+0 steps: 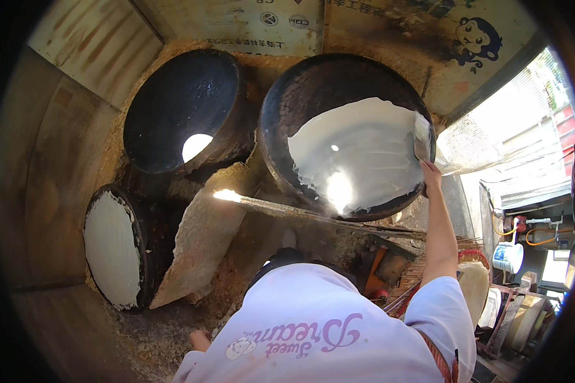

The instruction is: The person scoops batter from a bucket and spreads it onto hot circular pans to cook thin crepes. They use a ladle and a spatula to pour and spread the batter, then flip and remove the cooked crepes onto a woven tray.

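My right hand (430,173) grips a flat, pale scraper (421,137), its blade on the right side of a large dark round pan (300,89). A glossy white paste (358,153) covers much of that pan's bottom. My left hand (200,339) hangs beside my body at the lower left, fingers curled and partly hidden; what it holds, if anything, cannot be made out. A second dark pan (172,102) stands at the upper left with a bright white patch low in it. A smaller dark-rimmed pan (112,246) at the left holds a white layer.
Stained panels (64,159) surround the pans. A broken slab (204,242) and narrow ledge (300,212) run between them and me. At the right are a wire basket (473,256), a white bucket (507,255), pipes, machinery (521,319) and a bright opening with mesh sheeting (492,140).
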